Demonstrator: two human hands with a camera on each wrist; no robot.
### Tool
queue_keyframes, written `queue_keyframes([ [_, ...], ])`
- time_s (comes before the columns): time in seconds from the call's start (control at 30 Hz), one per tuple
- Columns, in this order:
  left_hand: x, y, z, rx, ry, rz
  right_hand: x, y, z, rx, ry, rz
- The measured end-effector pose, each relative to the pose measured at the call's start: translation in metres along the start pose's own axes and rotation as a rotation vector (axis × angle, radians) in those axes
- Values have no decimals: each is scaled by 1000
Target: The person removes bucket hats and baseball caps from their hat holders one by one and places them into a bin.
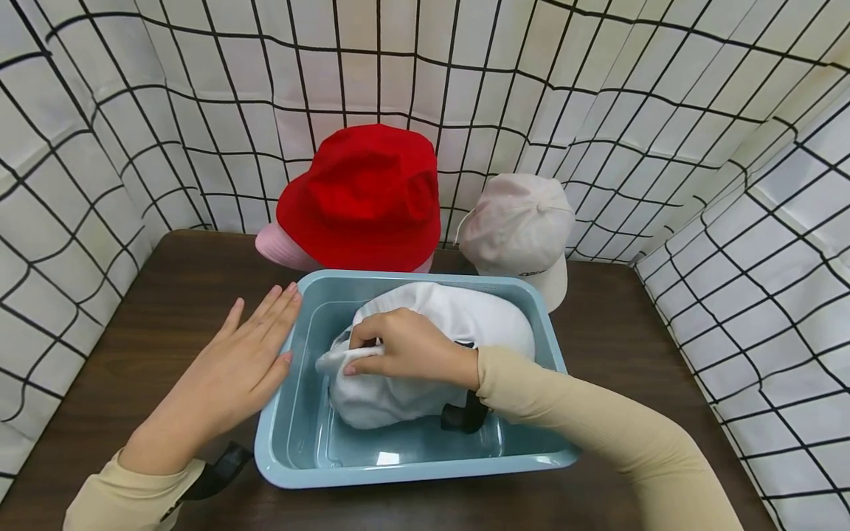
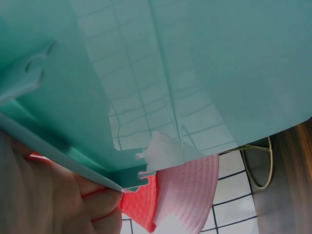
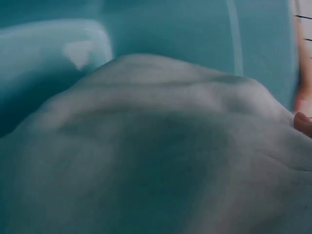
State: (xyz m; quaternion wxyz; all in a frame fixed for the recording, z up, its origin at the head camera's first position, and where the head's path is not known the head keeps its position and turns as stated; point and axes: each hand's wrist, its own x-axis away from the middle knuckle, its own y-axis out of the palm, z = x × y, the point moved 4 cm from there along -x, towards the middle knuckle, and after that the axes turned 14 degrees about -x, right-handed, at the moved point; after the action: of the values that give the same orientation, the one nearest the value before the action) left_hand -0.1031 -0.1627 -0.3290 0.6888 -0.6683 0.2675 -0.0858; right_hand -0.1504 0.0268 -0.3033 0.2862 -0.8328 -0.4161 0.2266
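A light blue plastic tub [image 1: 398, 476] stands on the table with a white cloth cap [image 1: 392, 402] lying in it. My right hand [image 1: 412, 346] reaches in over the cap and pinches a fold of its left edge between thumb and fingers. In the right wrist view the white fabric [image 3: 146, 97] bulges close to the camera, with a fingertip [image 3: 303, 123] at its right edge. My left hand [image 1: 246, 354] lies with straight fingers along the tub's left rim. From the left wrist, its fingers [image 2: 100, 204] show right at the rim, beside the tub's outer wall [image 2: 219, 73].
Behind the tub, a red bucket hat [image 1: 375, 199] sits over a pink hat [image 1: 285, 247]. A pale pink baseball cap [image 1: 518, 221] stands at the back right, its brim close to the tub's corner. A black wire grid [image 1: 378, 81] with white cloth surrounds the dark wooden table [image 1: 179, 295].
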Motion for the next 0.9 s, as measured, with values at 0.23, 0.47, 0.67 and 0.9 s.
queue_keyframes([
  [0.23,-2,1,1,2,10,13,4,10,24,-61,100,-47],
  [0.47,-4,2,3,14,12,20,6,11,37,-147,137,-78],
  [0.67,-2,3,1,21,-1,13,3,18,44,-123,182,-133],
  [0.9,1,4,-1,24,2,31,-1,35,55,-105,213,-166],
])
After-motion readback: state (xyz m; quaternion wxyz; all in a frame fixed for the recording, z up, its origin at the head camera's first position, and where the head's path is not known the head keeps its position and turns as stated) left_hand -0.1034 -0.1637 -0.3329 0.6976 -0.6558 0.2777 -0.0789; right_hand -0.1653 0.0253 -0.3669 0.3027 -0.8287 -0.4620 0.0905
